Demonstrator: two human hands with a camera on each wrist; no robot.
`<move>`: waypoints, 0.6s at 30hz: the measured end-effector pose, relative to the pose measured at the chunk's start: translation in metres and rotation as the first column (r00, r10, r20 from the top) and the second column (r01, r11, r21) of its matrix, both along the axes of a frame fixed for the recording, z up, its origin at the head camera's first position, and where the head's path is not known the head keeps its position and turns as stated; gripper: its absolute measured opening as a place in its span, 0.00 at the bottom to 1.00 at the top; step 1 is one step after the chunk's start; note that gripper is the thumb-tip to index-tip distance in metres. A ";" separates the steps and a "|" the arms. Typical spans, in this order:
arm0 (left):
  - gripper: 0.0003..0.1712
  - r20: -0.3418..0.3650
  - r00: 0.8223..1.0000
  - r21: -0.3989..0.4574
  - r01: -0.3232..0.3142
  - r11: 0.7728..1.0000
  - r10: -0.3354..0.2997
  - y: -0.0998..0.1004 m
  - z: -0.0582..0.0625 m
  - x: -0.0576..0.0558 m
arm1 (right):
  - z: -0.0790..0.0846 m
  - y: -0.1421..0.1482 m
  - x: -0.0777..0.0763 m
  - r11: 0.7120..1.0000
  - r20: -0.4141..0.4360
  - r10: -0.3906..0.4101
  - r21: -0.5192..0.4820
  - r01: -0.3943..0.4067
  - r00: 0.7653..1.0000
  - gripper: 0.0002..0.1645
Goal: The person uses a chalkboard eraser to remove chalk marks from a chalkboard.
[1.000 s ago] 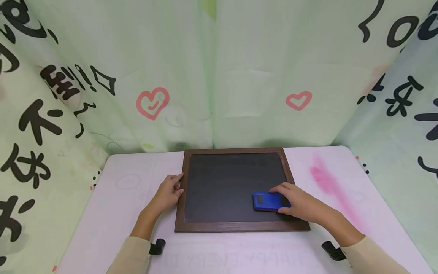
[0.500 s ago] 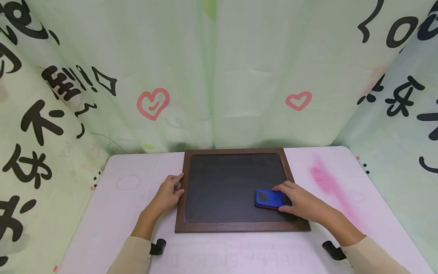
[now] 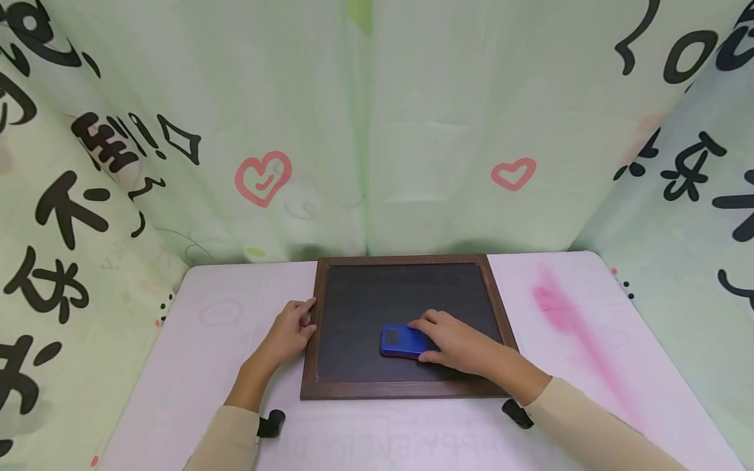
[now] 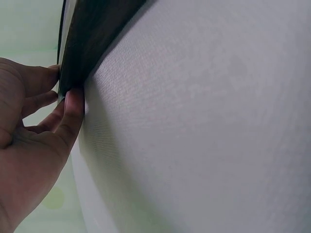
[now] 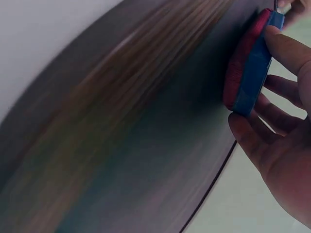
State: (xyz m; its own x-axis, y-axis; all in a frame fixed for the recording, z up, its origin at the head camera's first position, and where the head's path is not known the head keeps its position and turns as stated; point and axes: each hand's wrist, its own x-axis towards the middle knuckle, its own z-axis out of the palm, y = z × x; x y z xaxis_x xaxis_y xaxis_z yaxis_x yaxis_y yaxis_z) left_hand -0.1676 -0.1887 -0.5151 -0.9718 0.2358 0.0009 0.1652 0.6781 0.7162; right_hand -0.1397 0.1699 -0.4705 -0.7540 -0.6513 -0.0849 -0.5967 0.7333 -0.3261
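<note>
A small blackboard [image 3: 365,294] with a brown wooden frame lies flat on the table. My left hand [image 3: 290,333] holds the frame's left side, thumb and fingers bent at its edge; the left wrist view shows fingertips [image 4: 74,99] against the dark frame [image 4: 95,39]. On the middle of the board is a blue blackboard eraser [image 3: 397,340], gripped at its right end by my right hand [image 3: 462,343]. From the right wrist, the eraser [image 5: 255,68] shows a blue back and a red pad facing the board, with thumb and fingers around its sides.
The board rests on a white table [image 3: 235,288] with a pink smear [image 3: 559,307] at right. A pale green curtain [image 3: 424,131] with black writing and pink hearts closes off the back and both sides. A dark strap piece [image 3: 271,424] sits by the left sleeve.
My right hand has slid the eraser leftward across the board, from near the right side to the middle, mostly within the last half second. The left hand and board keep their place.
</note>
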 end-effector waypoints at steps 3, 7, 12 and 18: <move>0.35 0.000 1.000 0.002 0.001 1.000 -0.001 -0.001 0.001 0.001 | 0.000 -0.022 -0.003 0.999 -0.005 0.034 0.010 -0.034 0.999 0.36; 0.34 -0.001 1.000 0.002 0.003 1.000 -0.003 0.001 0.001 0.000 | 0.001 -0.047 -0.005 0.998 0.002 0.061 0.031 -0.061 0.998 0.36; 0.34 0.003 1.000 0.001 -0.002 1.000 0.002 0.001 0.001 0.001 | 0.001 -0.075 -0.007 0.994 -0.004 0.092 0.060 -0.092 0.996 0.36; 0.33 -0.010 1.000 0.006 0.003 1.000 -0.003 0.001 0.001 0.001 | 0.000 -0.101 -0.007 0.992 -0.015 0.112 0.063 -0.111 0.994 0.35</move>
State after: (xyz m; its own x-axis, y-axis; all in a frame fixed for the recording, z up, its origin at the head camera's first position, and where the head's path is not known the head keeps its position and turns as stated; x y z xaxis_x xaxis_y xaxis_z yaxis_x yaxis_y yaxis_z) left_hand -0.1667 -0.1881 -0.5140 -0.9711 0.2385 0.0123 0.1745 0.6736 0.7182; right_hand -0.1471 0.0686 -0.4707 -0.6786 -0.7256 -0.1140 -0.6816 0.6800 -0.2703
